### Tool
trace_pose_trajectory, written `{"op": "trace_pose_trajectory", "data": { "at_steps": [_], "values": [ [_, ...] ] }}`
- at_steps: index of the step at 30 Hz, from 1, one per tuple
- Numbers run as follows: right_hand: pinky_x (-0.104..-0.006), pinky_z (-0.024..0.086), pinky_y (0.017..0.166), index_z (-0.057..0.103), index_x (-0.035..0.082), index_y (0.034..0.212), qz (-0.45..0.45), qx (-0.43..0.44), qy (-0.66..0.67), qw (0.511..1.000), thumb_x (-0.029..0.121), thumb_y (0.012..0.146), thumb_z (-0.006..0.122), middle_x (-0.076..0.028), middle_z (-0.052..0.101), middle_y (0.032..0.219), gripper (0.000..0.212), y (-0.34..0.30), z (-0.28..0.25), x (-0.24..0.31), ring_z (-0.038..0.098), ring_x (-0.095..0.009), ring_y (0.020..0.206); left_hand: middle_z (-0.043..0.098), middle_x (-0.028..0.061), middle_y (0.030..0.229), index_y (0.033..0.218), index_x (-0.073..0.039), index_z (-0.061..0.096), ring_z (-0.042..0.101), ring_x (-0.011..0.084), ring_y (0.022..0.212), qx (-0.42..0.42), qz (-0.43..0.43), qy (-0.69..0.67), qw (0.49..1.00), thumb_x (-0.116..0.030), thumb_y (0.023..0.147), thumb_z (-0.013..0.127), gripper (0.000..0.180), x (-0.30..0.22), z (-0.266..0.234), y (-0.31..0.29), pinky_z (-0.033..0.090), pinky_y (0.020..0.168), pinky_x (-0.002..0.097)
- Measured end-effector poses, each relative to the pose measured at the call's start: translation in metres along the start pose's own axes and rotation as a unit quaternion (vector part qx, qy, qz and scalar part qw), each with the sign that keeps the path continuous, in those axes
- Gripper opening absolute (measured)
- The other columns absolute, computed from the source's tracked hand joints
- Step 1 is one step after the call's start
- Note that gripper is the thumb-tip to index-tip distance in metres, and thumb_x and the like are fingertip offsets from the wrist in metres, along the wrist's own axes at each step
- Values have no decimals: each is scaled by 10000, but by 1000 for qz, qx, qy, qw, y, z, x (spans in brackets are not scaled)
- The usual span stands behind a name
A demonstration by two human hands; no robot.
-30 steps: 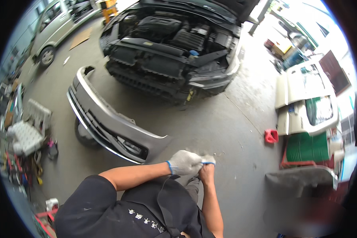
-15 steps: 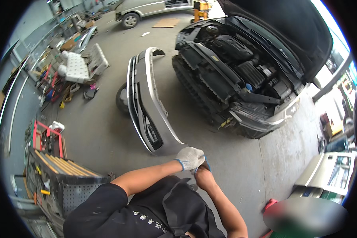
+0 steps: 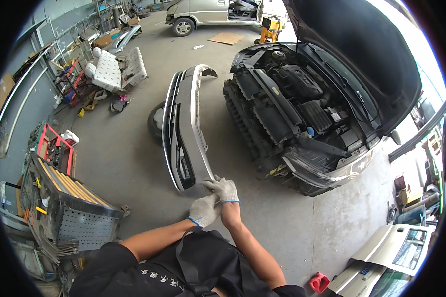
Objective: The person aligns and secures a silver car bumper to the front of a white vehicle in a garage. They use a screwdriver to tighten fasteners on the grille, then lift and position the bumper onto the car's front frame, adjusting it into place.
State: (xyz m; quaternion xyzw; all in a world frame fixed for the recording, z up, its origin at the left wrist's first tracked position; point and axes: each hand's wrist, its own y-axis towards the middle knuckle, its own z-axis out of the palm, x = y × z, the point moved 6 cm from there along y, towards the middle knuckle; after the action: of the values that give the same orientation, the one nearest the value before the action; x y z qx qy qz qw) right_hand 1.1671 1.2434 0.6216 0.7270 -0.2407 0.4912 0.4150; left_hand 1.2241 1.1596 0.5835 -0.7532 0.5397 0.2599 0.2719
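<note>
My left hand [image 3: 204, 210] and my right hand [image 3: 224, 190] meet in front of my chest, both in whitish knit work gloves with blue cuffs. The left one is closed against the palm side of the right glove and grips it there; its fingertips are partly hidden. On my right hand the fingers stretch out toward the left, slightly apart, with no tool in them. Just beyond my hands stands a silver-grey car bumper [image 3: 187, 129], off the car, its near end close to my fingers in the picture; I cannot tell that they touch.
To the right is a car [image 3: 302, 109] with its hood [image 3: 362, 59] up and its front bared. A cart with a perforated side [image 3: 86, 228] stands at left, a red tool rack [image 3: 55, 148] behind it. Detached door panels [image 3: 396, 247] and a red jug [image 3: 319, 282] lie lower right.
The right glove, half pulled on before, now covers my right hand. Both hands have shifted left in the picture, and the right hand's fingers have come out over the left hand.
</note>
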Motion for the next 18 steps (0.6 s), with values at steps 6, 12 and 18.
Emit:
{"op": "trace_pose_trajectory", "data": {
  "at_steps": [6,12,18],
  "values": [
    [-476,474,889,701,68,946,103,-113,-194,969,85,794,691,-159,686,990,153,3,-26,-51,633,-371,972,721,210,898,945,-74,714,687,437,883,64,50,59,995,-346,909,620,290,20,6,6,525,782,546],
    [-446,472,1012,660,-1,1148,95,-31,-170,980,60,927,660,-134,679,1198,229,-61,-15,-142,636,-346,1120,713,180,847,836,-84,686,700,389,832,43,184,70,979,-306,869,649,227,1,0,32,540,735,516],
    [-389,400,1136,626,-25,1302,224,-23,107,968,107,960,640,-161,640,1345,367,-52,-7,-130,573,-303,1279,729,145,924,903,-89,684,710,375,767,35,285,68,956,-265,843,691,186,-13,-6,39,561,677,495]
  ]
}}
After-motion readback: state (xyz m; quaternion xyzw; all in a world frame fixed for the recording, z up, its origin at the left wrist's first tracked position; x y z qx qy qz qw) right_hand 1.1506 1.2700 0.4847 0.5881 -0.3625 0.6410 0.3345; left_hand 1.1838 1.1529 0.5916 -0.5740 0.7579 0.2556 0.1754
